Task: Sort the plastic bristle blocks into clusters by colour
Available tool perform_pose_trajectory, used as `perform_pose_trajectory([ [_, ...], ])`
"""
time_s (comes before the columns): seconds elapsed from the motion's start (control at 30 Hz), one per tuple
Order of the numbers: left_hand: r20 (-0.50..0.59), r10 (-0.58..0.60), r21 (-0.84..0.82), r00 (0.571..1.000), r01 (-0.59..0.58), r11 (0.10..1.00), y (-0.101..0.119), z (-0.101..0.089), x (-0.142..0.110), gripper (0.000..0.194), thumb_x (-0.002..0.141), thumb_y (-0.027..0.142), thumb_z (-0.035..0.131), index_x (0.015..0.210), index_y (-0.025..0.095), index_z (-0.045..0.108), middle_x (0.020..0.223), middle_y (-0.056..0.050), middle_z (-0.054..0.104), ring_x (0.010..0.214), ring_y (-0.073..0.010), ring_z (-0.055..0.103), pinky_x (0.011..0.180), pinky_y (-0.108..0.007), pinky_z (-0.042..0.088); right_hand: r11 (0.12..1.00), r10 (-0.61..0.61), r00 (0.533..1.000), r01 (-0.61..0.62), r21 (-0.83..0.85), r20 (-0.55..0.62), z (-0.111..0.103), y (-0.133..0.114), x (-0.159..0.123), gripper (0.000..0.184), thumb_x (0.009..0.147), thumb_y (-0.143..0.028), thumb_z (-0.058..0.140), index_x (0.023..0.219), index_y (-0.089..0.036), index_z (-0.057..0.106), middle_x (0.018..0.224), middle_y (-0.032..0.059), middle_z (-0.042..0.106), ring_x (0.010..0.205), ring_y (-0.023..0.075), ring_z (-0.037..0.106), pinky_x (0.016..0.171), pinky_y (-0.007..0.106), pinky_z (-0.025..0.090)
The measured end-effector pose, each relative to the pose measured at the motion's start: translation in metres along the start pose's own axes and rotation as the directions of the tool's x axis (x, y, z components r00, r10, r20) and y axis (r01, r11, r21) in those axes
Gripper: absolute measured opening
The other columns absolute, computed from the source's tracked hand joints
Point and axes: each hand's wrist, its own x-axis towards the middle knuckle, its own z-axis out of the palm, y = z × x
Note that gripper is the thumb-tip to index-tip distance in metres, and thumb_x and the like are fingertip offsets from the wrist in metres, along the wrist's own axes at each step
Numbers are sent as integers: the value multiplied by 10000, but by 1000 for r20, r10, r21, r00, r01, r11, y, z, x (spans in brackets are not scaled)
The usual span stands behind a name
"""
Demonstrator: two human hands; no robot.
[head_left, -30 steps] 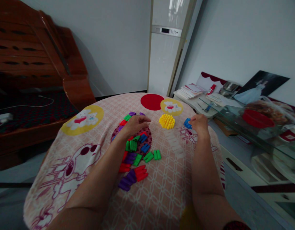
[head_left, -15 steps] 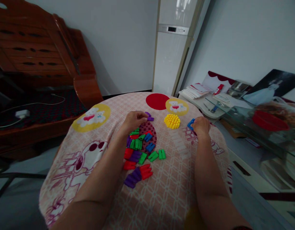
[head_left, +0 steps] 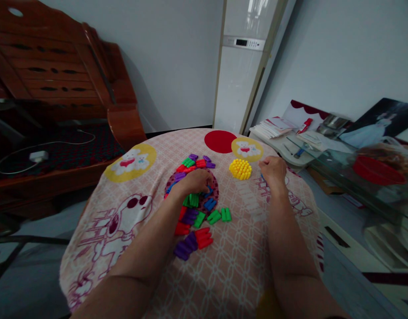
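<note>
near, at 6 o'clock: two bare forearms reach out over a round table (head_left: pixel 224 283) under a patterned cloth (head_left: pixel 131 212). just beyond them lies a loose heap of small plastic pieces: purple (head_left: pixel 186 246) and red (head_left: pixel 204 238) nearest, green (head_left: pixel 220 215) and blue (head_left: pixel 209 204) further in, more at 12 o'clock of the heap (head_left: pixel 195 161).

left hand (head_left: pixel 194 180): palm down on the middle of the heap, fingers curled among the pieces; whether they pinch one cannot be told. right hand (head_left: pixel 273 169): at 2 o'clock of the heap, closed in a loose fist on the cloth; a sliver of blue shows under it, but what it grips, if anything, is hidden. between the hands, nearer the right, sits a joined yellow cluster (head_left: pixel 240 169), touching neither.

risks, as judged: the cloth is soft and drapes over the rim, so a sweep of the left forearm could drag pieces toward 6 o'clock and off the edge; a bump from the right fist could shove the yellow cluster apart or toward the rim at 3 o'clock.

containers: none on the table; the pieces lie bare on the cloth. far, at 3 o'clock, a red bowl (head_left: pixel 378 170) stands on a glass shelf (head_left: pixel 323 161), its contents unclear; papers (head_left: pixel 273 126) beside it. at 12 o'clock, a tall white appliance (head_left: pixel 239 75); at 10 o'clock, a wooden bench (head_left: pixel 58 102).
</note>
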Motion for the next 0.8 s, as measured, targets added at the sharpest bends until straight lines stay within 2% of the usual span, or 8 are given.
perform_pose_trajectory([
  [0.1, -29, -30, -3, 999, 30, 1000, 4, 4, 2, 153, 629, 148, 705, 773, 180, 741, 829, -61, 734, 783, -214, 653, 639, -262, 420, 983, -68, 996, 57, 172, 63, 5, -11, -4, 190, 774, -295, 643, 753, -134, 740, 759, 101, 729, 750, 213, 667, 658, 272, 469],
  [0.2, -103, -19, -245, 994, -7, 969, 4, 2, 4, 28, 653, 174, 690, 681, 173, 690, 675, -20, 683, 644, -167, 616, 598, -251, 411, 882, -192, 945, 48, 469, 264, 10, -32, -15, 164, 765, -272, 651, 799, -132, 728, 661, 40, 686, 630, 164, 643, 566, 233, 470],
  [0.33, -266, -166, -695, 949, -69, 716, 7, 0, 8, 161, 680, 283, 712, 645, 162, 611, 568, 13, 615, 517, -110, 549, 522, -219, 396, 676, -419, 772, -88, 732, 479, 17, -62, -34, 260, 737, -246, 711, 973, -139, 712, 673, 6, 679, 559, 126, 624, 508, 212, 495],
  [0.4, -269, -256, -832, 928, -89, 548, 12, 1, 10, 211, 665, 309, 741, 651, 158, 595, 550, 22, 602, 481, -91, 527, 492, -205, 393, 601, -453, 741, -158, 784, 496, 19, -73, -40, 287, 730, -206, 714, 1010, -148, 700, 688, 1, 687, 565, 121, 637, 521, 216, 525],
  [0.5, -214, -327, -928, 920, -88, 361, 19, 5, 12, 257, 633, 319, 785, 669, 156, 591, 564, 20, 619, 477, -86, 544, 497, -202, 431, 533, -425, 756, -237, 813, 499, 18, -79, -41, 272, 729, -191, 708, 997, -146, 690, 640, -11, 675, 541, 125, 646, 512, 224, 548],
  [0.57, -172, -316, -949, 933, -70, 308, 22, 7, 12, 271, 642, 340, 792, 687, 153, 602, 595, 1, 647, 508, -101, 584, 523, -214, 470, 529, -387, 775, -257, 809, 499, 12, -75, -38, 268, 719, -196, 711, 980, -144, 682, 600, -18, 662, 494, 126, 632, 472, 219, 538],
  [0.67, -172, -286, -946, 943, -76, 316, 22, 6, 12, 274, 672, 366, 779, 730, 142, 633, 640, -20, 670, 559, -117, 625, 561, -228, 503, 595, -243, 844, -259, 761, 477, -6, -54, -26, 192, 715, -180, 693, 900, -139, 667, 536, -20, 639, 425, 120, 598, 400, 190, 490],
  [0.8, -252, -303, -920, 919, -131, 370, 14, -1, 9, 297, 672, 393, 776, 759, 136, 654, 666, -17, 669, 597, -118, 632, 590, -228, 514, 761, 136, 930, -318, 566, 341, -33, -6, -8, 19, 730, -126, 647, 730, -138, 632, 430, -20, 571, 348, 114, 541, 337, 172, 427],
])
